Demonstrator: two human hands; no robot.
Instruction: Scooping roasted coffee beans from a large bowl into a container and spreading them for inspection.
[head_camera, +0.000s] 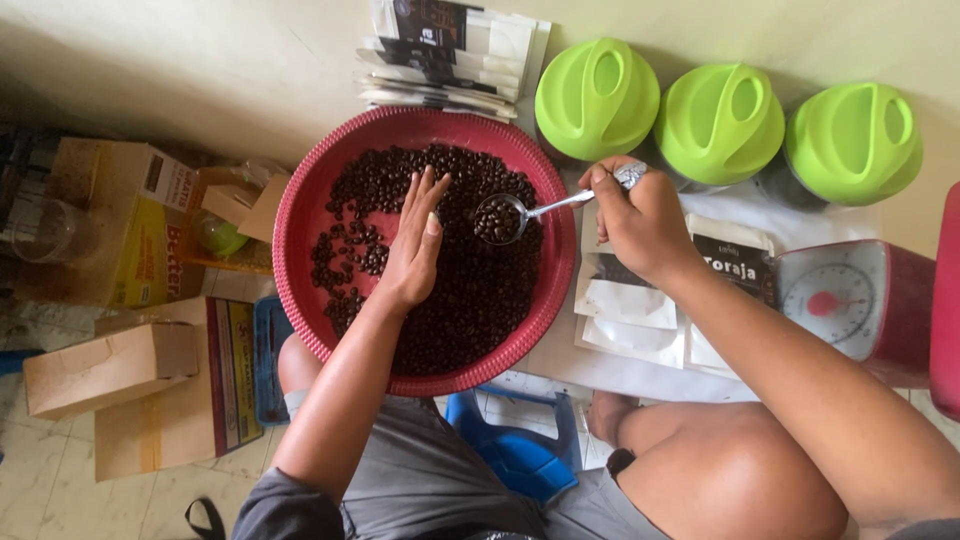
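— What have your hands got right now?

— My right hand (640, 225) pinches the handle of a metal spoon (515, 213), thumb and fingers closed round it. Its bowl is heaped with coffee beans (470, 290) and sits just above the pile. My left hand (415, 240) lies flat on the beans, fingers straight and close together, gripping nothing.

— And where are the beans?

— In the red basket (300, 225) resting on my lap, mostly heaped toward the right half; the left side shows bare patches of red.

— What worries you?

— The spoon is full to the brim. I'd judge a tilt of my wrist could roll beans off, and if it were past the rim they'd drop onto the white pouches (625, 310) beside it, or onto the floor. The basket only balances on my knee too — leaning hard with my left palm could tip it.

— Anything near enough to bump?

— Three green lids (597, 97) stand just behind my right hand, and a red scale (850, 305) sits by my forearm. A wide swing of the elbow might knock either.
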